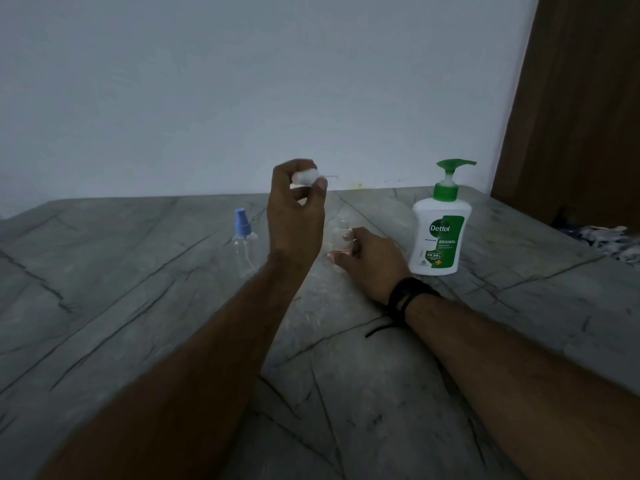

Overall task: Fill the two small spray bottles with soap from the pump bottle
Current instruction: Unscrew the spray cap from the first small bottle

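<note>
My left hand (298,216) is raised above the table, pinching a white spray cap (306,176) whose thin tube sticks out to the right. Below it my right hand (372,259) grips a small clear spray bottle (343,239) with an open neck, standing upright on the marble table (138,306). A second clear spray bottle (245,244) with a blue spray top stands to the left of my left wrist, untouched. The white pump bottle (440,226) with a green pump head stands to the right of my right hand.
A grey wall rises behind the table's far edge. A brown wooden door (581,98) stands at the right. Crumpled cloth (613,240) lies at the table's right edge. A black band circles my right wrist.
</note>
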`<action>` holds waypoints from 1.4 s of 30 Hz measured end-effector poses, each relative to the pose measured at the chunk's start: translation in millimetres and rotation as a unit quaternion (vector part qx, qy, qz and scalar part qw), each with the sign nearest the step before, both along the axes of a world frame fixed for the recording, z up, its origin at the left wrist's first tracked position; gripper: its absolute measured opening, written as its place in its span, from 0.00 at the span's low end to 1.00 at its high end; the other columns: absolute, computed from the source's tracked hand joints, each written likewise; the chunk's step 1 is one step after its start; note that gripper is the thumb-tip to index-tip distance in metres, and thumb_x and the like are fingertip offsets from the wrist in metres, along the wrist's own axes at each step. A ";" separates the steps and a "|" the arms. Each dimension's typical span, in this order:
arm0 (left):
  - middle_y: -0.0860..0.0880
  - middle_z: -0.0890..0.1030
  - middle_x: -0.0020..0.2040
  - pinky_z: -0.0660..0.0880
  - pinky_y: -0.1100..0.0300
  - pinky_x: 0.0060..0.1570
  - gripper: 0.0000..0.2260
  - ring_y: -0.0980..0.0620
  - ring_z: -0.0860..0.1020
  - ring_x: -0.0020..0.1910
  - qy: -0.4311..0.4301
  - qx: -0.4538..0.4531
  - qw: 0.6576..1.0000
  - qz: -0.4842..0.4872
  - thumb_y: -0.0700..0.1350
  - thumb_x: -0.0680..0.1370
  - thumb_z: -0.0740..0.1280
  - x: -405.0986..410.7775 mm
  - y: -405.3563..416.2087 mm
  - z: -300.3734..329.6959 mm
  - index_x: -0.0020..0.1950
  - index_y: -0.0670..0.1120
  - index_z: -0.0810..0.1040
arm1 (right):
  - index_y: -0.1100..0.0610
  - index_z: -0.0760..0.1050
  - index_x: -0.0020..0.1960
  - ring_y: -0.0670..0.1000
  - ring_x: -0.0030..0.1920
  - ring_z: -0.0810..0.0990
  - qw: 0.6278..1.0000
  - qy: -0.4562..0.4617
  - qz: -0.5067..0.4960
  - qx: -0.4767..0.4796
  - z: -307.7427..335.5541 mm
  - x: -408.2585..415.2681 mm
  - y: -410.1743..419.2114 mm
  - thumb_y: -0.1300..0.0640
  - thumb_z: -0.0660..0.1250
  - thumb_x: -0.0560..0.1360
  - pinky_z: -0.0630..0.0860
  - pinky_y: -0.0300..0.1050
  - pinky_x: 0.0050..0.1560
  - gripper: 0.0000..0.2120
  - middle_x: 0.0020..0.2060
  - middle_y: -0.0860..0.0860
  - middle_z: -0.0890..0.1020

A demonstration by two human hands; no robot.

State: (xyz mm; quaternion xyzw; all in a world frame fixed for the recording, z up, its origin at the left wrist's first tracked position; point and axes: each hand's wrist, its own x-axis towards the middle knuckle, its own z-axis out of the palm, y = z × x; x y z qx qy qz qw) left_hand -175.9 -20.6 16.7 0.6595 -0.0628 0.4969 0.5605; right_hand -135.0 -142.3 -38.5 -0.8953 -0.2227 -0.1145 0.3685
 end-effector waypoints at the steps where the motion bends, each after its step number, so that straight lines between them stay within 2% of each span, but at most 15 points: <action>1: 0.53 0.79 0.50 0.75 0.68 0.44 0.09 0.60 0.78 0.48 0.005 0.008 1.000 0.000 0.38 0.76 0.68 0.2 1.6 -3.8 0.55 0.45 0.74 | 0.52 0.73 0.66 0.52 0.54 0.81 1.000 -0.001 -0.002 0.002 0.0 -0.4 0.0 0.38 0.68 0.75 0.77 0.50 0.57 0.25 0.54 0.49 0.84; 3: 0.55 0.79 0.47 0.73 0.71 0.42 0.09 0.63 0.77 0.45 0.043 0.041 0.998 0.022 0.35 0.75 0.68 1.5 4.9 -15.2 0.52 0.46 0.74 | 0.53 0.72 0.66 0.52 0.54 0.81 1.000 -0.003 -0.003 0.007 0.1 -1.1 -0.4 0.39 0.69 0.75 0.77 0.51 0.57 0.26 0.53 0.50 0.84; 5: 0.55 0.79 0.45 0.72 0.70 0.40 0.10 0.61 0.77 0.44 0.100 0.105 0.987 0.067 0.34 0.75 0.66 3.5 8.9 -27.3 0.50 0.48 0.74 | 0.53 0.72 0.66 0.53 0.54 0.82 1.000 -0.009 -0.003 0.013 0.1 -2.1 -0.5 0.39 0.70 0.74 0.77 0.52 0.57 0.27 0.52 0.50 0.84; 8: 0.50 0.80 0.49 0.72 0.61 0.44 0.09 0.52 0.77 0.48 0.192 0.212 0.950 0.123 0.36 0.75 0.64 5.4 15.5 -38.5 0.53 0.48 0.76 | 0.52 0.71 0.67 0.52 0.53 0.82 1.000 -0.013 -0.003 0.020 -1.2 -2.7 -0.2 0.39 0.70 0.73 0.78 0.51 0.56 0.28 0.52 0.49 0.84; 11: 0.48 0.80 0.55 0.72 0.58 0.50 0.12 0.49 0.77 0.52 0.267 0.281 0.912 0.134 0.39 0.77 0.63 6.7 20.5 -44.1 0.58 0.49 0.78 | 0.52 0.70 0.67 0.50 0.52 0.82 0.999 -0.015 0.002 0.032 -2.2 -1.6 1.0 0.40 0.69 0.74 0.78 0.50 0.56 0.27 0.52 0.47 0.83; 16: 0.47 0.80 0.56 0.74 0.49 0.55 0.12 0.47 0.76 0.54 0.339 0.366 0.858 0.125 0.45 0.78 0.63 14.0 23.5 -50.9 0.61 0.49 0.76 | 0.53 0.64 0.74 0.52 0.60 0.79 0.997 -0.018 0.018 0.069 -3.7 -1.0 1.1 0.40 0.64 0.77 0.76 0.54 0.62 0.30 0.64 0.51 0.78; 20: 0.49 0.78 0.59 0.73 0.46 0.55 0.18 0.46 0.75 0.57 0.369 0.387 0.838 0.103 0.51 0.74 0.64 15.8 24.3 -55.2 0.64 0.51 0.73 | 0.52 0.62 0.75 0.52 0.65 0.75 0.995 -0.030 0.017 0.096 -4.7 -0.8 1.0 0.43 0.62 0.79 0.73 0.55 0.67 0.28 0.68 0.51 0.74; 25: 0.49 0.71 0.66 0.69 0.45 0.61 0.27 0.47 0.68 0.64 0.348 0.384 0.854 0.053 0.55 0.72 0.66 18.4 23.5 -54.9 0.69 0.50 0.67 | 0.56 0.61 0.76 0.53 0.70 0.69 0.990 -0.062 0.021 0.125 -3.4 -3.6 2.0 0.47 0.62 0.81 0.68 0.52 0.70 0.28 0.71 0.55 0.70; 28: 0.50 0.68 0.69 0.67 0.45 0.64 0.35 0.47 0.65 0.67 0.322 0.332 0.886 -0.020 0.57 0.69 0.70 13.5 20.9 -53.9 0.73 0.49 0.62 | 0.56 0.62 0.76 0.52 0.69 0.68 0.985 -0.107 0.012 0.137 -1.7 -7.9 1.0 0.45 0.60 0.79 0.65 0.45 0.68 0.28 0.69 0.55 0.69; 30: 0.50 0.69 0.70 0.68 0.46 0.65 0.38 0.48 0.66 0.68 0.313 0.312 0.896 -0.046 0.58 0.69 0.70 11.9 19.4 -53.8 0.74 0.48 0.60 | 0.56 0.65 0.74 0.52 0.66 0.69 0.979 -0.144 0.011 0.140 0.8 -12.7 -0.7 0.46 0.59 0.77 0.66 0.44 0.66 0.28 0.67 0.54 0.70; 32: 0.49 0.72 0.68 0.70 0.50 0.62 0.34 0.48 0.69 0.66 0.307 0.311 0.898 -0.054 0.54 0.72 0.69 12.0 18.0 -54.2 0.74 0.48 0.61 | 0.57 0.68 0.71 0.54 0.63 0.70 0.974 -0.192 0.015 0.121 4.3 -19.2 -2.0 0.49 0.60 0.77 0.71 0.50 0.63 0.25 0.64 0.55 0.72; 35: 0.47 0.78 0.61 0.74 0.56 0.55 0.22 0.49 0.77 0.57 0.303 0.327 0.894 -0.051 0.51 0.77 0.65 12.1 19.2 -54.1 0.68 0.47 0.68 | 0.58 0.71 0.68 0.55 0.60 0.72 0.963 -0.259 0.032 0.065 11.6 -32.8 -2.9 0.49 0.61 0.76 0.74 0.57 0.57 0.23 0.61 0.55 0.74; 37: 0.48 0.79 0.57 0.75 0.54 0.54 0.17 0.50 0.77 0.53 0.308 0.331 0.890 -0.053 0.51 0.78 0.64 12.6 21.1 -54.5 0.64 0.47 0.71 | 0.56 0.71 0.68 0.54 0.59 0.72 0.956 -0.286 0.042 0.043 19.5 -41.5 -3.4 0.50 0.64 0.74 0.74 0.57 0.56 0.24 0.61 0.54 0.75; 40: 0.54 0.79 0.51 0.72 0.63 0.45 0.13 0.54 0.78 0.49 0.300 0.306 0.902 -0.057 0.52 0.77 0.65 13.8 23.1 -55.9 0.59 0.50 0.73 | 0.56 0.70 0.69 0.54 0.60 0.72 0.948 -0.311 0.031 0.063 35.0 -51.3 -9.2 0.50 0.66 0.73 0.74 0.57 0.57 0.26 0.60 0.53 0.75; 42: 0.58 0.77 0.50 0.68 0.68 0.40 0.16 0.59 0.76 0.48 0.307 0.295 0.904 -0.049 0.56 0.75 0.65 14.9 22.1 -57.0 0.60 0.52 0.73 | 0.55 0.68 0.70 0.52 0.60 0.72 0.946 -0.313 0.000 0.091 43.8 -54.0 -20.3 0.49 0.68 0.72 0.73 0.54 0.58 0.28 0.61 0.52 0.74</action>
